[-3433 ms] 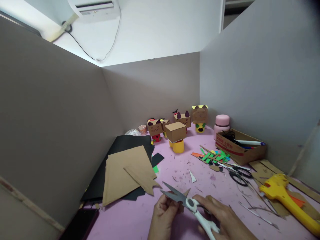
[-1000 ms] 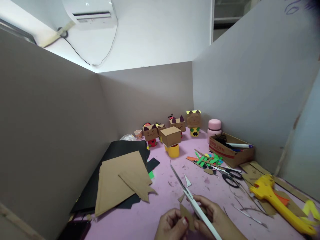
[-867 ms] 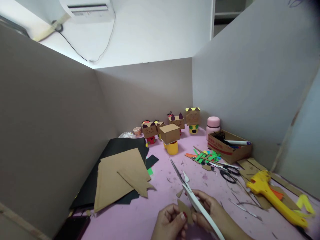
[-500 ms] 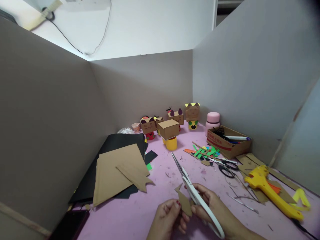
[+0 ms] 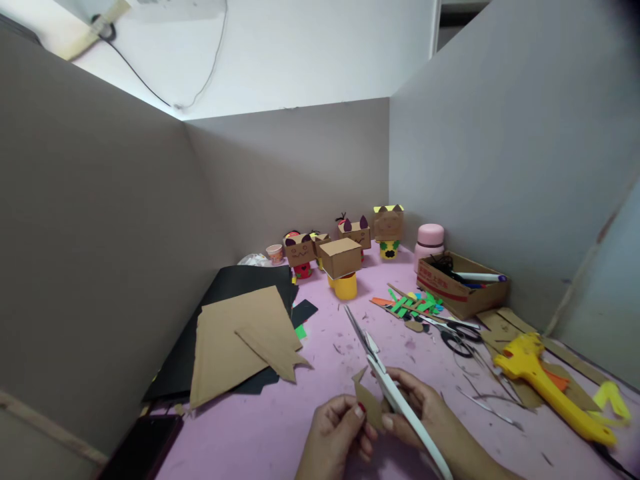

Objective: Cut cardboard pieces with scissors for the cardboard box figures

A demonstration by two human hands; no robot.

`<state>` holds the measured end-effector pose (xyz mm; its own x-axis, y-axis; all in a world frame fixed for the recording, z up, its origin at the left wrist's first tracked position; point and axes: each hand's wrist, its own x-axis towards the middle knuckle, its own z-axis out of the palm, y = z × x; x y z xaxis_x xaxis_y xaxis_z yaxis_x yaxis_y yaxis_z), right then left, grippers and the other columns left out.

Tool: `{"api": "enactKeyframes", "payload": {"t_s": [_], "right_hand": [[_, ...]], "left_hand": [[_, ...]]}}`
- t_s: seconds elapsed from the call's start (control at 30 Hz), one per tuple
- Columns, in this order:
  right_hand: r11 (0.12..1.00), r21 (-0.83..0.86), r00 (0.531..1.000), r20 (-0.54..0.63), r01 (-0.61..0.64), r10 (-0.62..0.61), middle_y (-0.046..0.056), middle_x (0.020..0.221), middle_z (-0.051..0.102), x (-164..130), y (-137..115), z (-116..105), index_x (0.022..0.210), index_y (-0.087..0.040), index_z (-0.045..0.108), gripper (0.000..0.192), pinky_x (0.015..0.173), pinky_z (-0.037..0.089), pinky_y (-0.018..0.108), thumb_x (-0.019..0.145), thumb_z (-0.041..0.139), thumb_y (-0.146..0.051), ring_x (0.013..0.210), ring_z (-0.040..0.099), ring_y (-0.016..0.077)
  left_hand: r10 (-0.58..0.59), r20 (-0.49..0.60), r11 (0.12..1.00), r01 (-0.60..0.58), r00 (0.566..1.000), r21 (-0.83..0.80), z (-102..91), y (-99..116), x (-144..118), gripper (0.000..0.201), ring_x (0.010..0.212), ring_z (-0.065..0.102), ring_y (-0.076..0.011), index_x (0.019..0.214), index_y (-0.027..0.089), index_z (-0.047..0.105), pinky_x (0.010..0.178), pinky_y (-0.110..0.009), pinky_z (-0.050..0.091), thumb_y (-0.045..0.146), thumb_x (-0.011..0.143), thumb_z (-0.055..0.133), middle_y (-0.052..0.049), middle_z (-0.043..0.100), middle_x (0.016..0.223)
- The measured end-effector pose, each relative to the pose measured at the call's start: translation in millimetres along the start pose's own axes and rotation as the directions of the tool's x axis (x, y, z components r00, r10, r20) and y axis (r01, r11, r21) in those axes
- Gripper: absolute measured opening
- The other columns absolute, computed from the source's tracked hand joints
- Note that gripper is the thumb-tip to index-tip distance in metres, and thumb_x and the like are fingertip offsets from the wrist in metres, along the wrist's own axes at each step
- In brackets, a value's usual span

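- Box [image 5: 457, 288]: red band with pale characters printed along its front wall; too small and blurred to read.
- Cardboard figures [image 5: 350, 239]: drawn faces only, no lettering legible.
- Wall unit [image 5: 175, 7]: no marking legible.
- Yellow tool [image 5: 547, 387], bottle [image 5: 429, 241], phone [image 5: 137, 448]: no label legible.
- No other text, number or sign can be read.

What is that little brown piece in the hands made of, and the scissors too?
The little brown piece looks like cardboard: flat, matte tan, with a stiff cut edge. The scissors seem to have metal blades, thin, grey and slightly shiny, and white handles that are probably plastic, smooth and glossy.
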<state>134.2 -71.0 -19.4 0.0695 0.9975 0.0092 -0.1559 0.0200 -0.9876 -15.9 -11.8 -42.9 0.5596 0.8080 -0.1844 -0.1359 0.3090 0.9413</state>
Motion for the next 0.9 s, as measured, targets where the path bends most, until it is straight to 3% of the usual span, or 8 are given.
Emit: {"api": "enactKeyframes", "payload": {"t_s": [0.13, 0.3, 0.43, 0.53, 0.73, 0.9], "right_hand": [[0.993, 0.105, 0.998, 0.053, -0.051, 0.046, -0.006, 0.062, 0.055, 0.1, 3.8, -2.4, 0.105, -0.016, 0.052, 0.053, 0.046, 0.036, 0.017, 0.06, 0.076, -0.032, 0.05, 0.044, 0.0065], [0.921, 0.333, 0.971, 0.186, -0.204, 0.148, -0.002, 0.059, 0.062, 3.3, 16.7, -4.4, 0.105, -0.016, 0.054, 0.06, 0.04, 0.038, 0.016, 0.055, 0.078, -0.038, 0.042, 0.052, 0.0079], [0.826, 0.426, 0.92, 0.295, -0.369, 0.259, -0.006, 0.05, 0.057, 5.5, 24.1, -2.9, 0.106, -0.018, 0.055, 0.061, 0.042, 0.041, 0.016, 0.053, 0.08, -0.034, 0.041, 0.053, 0.0076], [0.823, 0.402, 0.904, 0.316, -0.401, 0.287, -0.005, 0.056, 0.06, 4.6, 21.3, -1.5, 0.101, -0.016, 0.056, 0.06, 0.04, 0.039, 0.013, 0.051, 0.081, -0.035, 0.04, 0.05, 0.0043], [0.981, 0.07, 0.97, 0.177, -0.181, 0.166, -0.004, 0.065, 0.059, 0.3, 4.4, -4.5, 0.104, -0.015, 0.053, 0.055, 0.048, 0.038, 0.018, 0.059, 0.077, -0.037, 0.052, 0.049, 0.0074], [0.978, -0.199, 0.99, 0.115, -0.058, 0.081, -0.004, 0.069, 0.055, -3.6, -6.6, -11.0, 0.113, -0.018, 0.054, 0.052, 0.058, 0.04, 0.024, 0.063, 0.067, -0.023, 0.061, 0.048, 0.0125]], "left_hand": [[0.016, 0.072, 0.997, -0.01, 0.997, -0.078, 0.7, -2.7, -0.1, 0.045, 0.038, 0.05, -0.0065, 0.065, 0.013, 0.063, 0.038, -0.017, 0.038, 0.057, 0.066, 0.067, -0.002, 0.062, 0.05], [0.02, 0.199, 0.976, 0.024, 0.98, -0.216, 5.0, -0.7, -3.0, 0.04, 0.04, 0.054, -0.0063, 0.096, 0.019, 0.066, 0.04, -0.016, 0.041, 0.045, 0.067, 0.074, 0.002, 0.063, 0.053], [0.089, 0.244, 0.965, -0.023, 0.966, -0.26, 7.2, 0.6, -7.0, 0.023, 0.049, 0.06, -0.0077, 0.083, 0.021, 0.065, 0.043, -0.016, 0.04, 0.034, 0.067, 0.076, 0.0, 0.069, 0.065], [0.111, 0.264, 0.96, -0.034, 0.958, -0.278, 5.4, 0.1, -6.9, 0.022, 0.05, 0.059, -0.0084, 0.073, 0.019, 0.059, 0.046, -0.016, 0.04, 0.034, 0.069, 0.075, -0.001, 0.068, 0.06], [0.12, 0.05, 0.976, -0.108, 0.992, -0.19, -2.4, 1.8, -1.3, 0.032, 0.043, 0.056, -0.0074, 0.067, 0.018, 0.051, 0.04, -0.016, 0.037, 0.038, 0.066, 0.076, 0.005, 0.06, 0.054], [0.213, -0.135, 0.969, -0.226, 0.968, -0.097, -6.7, 12.1, -1.5, 0.032, 0.045, 0.055, -0.0074, 0.068, 0.018, 0.053, 0.041, -0.017, 0.038, 0.04, 0.065, 0.075, 0.005, 0.059, 0.056]]}}
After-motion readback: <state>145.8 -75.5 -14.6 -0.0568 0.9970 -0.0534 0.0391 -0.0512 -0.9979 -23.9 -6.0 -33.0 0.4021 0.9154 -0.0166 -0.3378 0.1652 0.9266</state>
